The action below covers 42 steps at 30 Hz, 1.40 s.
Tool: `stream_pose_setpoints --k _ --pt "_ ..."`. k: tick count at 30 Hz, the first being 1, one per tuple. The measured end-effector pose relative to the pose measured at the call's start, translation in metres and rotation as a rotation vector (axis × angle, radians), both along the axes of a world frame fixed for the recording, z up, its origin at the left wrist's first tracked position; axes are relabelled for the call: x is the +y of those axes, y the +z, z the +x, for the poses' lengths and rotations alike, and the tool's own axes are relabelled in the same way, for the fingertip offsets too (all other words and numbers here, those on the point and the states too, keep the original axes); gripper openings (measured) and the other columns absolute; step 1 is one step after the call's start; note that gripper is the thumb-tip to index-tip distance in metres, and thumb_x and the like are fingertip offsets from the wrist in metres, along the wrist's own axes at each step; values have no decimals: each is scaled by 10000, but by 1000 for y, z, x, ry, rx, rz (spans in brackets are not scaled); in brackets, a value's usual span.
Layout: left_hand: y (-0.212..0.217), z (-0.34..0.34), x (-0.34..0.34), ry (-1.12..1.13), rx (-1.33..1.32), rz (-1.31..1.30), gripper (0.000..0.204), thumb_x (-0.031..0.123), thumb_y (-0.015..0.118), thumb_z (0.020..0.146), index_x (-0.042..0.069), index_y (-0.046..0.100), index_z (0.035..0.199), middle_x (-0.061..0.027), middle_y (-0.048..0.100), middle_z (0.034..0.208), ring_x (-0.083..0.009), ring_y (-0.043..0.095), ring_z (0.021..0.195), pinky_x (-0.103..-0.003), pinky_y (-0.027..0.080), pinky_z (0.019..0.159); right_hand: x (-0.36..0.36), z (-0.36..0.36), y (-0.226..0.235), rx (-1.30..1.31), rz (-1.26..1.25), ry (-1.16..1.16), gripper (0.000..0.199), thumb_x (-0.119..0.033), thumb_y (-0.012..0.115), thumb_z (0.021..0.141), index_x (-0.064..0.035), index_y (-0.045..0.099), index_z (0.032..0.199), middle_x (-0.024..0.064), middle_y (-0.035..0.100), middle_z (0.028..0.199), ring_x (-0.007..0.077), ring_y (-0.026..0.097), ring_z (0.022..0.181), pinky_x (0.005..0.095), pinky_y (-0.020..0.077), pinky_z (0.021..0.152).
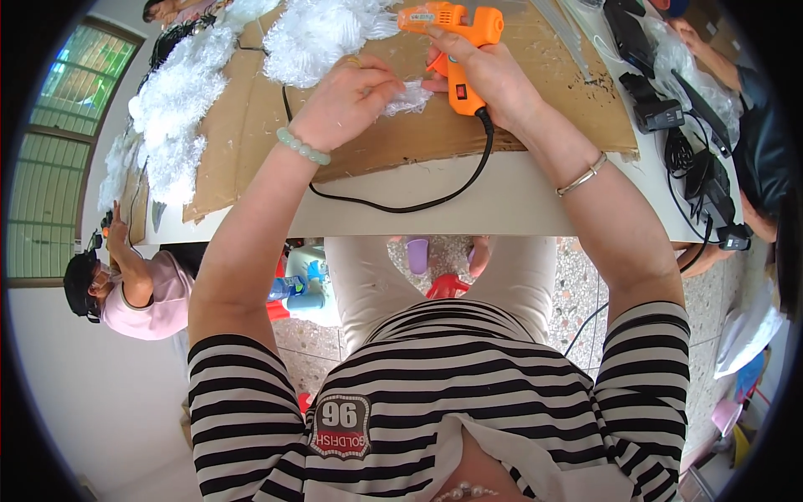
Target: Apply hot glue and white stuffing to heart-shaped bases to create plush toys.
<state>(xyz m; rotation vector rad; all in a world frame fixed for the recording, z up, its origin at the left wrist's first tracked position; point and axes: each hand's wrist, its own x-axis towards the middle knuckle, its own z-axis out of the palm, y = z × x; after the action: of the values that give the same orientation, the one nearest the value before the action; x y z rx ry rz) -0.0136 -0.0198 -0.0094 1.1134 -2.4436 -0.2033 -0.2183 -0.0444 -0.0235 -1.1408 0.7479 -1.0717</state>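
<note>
My right hand [499, 79] is wrapped round an orange hot glue gun [470, 23], its nozzle toward the left and its handle with a red switch pointing down. A black cord runs from the handle's base. My left hand [351, 99] is closed in a pinch on a small white translucent piece of thin strands [410, 98], just left of the gun's handle. The thumb and fingertips of my right hand come close to this piece; whether they touch it I cannot tell. Beyond both hands lies a heap of white stringy material [318, 38].
A brown cardboard sheet [569, 125] covers much of the white table [535, 197]. Another white stringy heap [180, 109] lies left. Clear sticks [562, 33] lie far right, near black power adapters [657, 113] and cables. The gun's cord [401, 207] loops near the front edge. Other people sit left and right.
</note>
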Motion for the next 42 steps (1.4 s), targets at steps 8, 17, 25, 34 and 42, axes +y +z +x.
stream_pose_setpoints --k 8,17,25,34,42 --pt "1 15 16 225 417 -66 189 -26 515 800 31 652 916 -118 634 874 -266 573 778 -326 473 685 0 2 2 56 -4 19 287 -328 563 909 -49 583 977 26 578 865 166 625 750 289 540 695" --pt "3 -13 41 -7 -239 -481 268 -58 555 667 68 685 866 -51 611 849 -236 569 869 -386 450 795 0 0 2 94 3 10 280 -311 543 922 -48 585 1009 35 582 886 178 629 778 286 528 692" --pt "-3 -4 35 69 -151 -410 280 -40 566 667 95 694 876 -41 600 865 -238 557 888 -378 442 789 2 2 3 84 -4 1 300 -306 534 927 -53 586 1080 37 582 889 188 630 790 283 524 702" --pt "-3 14 34 97 -26 -256 341 -100 497 714 83 669 946 -80 608 953 -251 565 910 -338 458 790 1 2 1 94 -18 3 307 -307 546 921 -44 583 1075 39 578 887 176 628 773 284 530 697" --pt "1 5 43 236 911 293 228 -23 422 838 -2 643 892 -69 615 853 -158 592 814 -283 471 752 -1 -4 8 255 -153 -78 312 -320 582 898 -32 599 1018 39 575 848 155 624 728 298 519 649"
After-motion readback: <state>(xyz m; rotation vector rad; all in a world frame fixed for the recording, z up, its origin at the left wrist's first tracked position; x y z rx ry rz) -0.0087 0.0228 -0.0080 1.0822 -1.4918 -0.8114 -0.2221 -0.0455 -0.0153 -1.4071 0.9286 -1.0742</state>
